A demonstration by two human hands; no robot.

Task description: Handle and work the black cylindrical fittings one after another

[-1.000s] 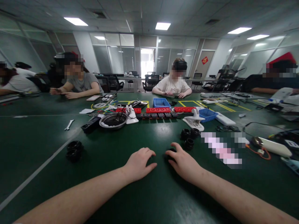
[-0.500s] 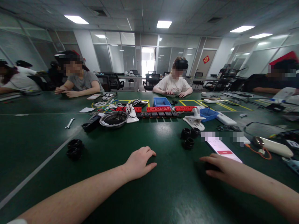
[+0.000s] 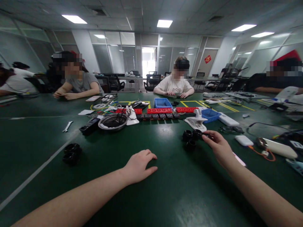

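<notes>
My right hand [image 3: 219,146] is closed, with its fingertips pinching a small black ring-shaped part [image 3: 207,136], most of which they hide. Just left of those fingers, three similar black rings [image 3: 190,145] sit in a cluster on the green table. My left hand [image 3: 140,166] lies on the table near the middle, fingers apart and nothing in it. Two more black rings [image 3: 72,153] stand close together at the left. Under my right wrist a phone [image 3: 239,159] is mostly covered, only its lower end showing.
Beyond the rings are a white clip stand [image 3: 196,122], blue bins [image 3: 210,115], red socket strips [image 3: 159,110] and a metal bowl [image 3: 113,122]. A wrench [image 3: 68,126] lies left. Power banks [image 3: 279,148] with an orange cable are right. Other people [image 3: 175,80] sit around the table.
My right hand has moved forward from beside the phone to the black rings and now pinches a black part. My left hand stays in place on the table.
</notes>
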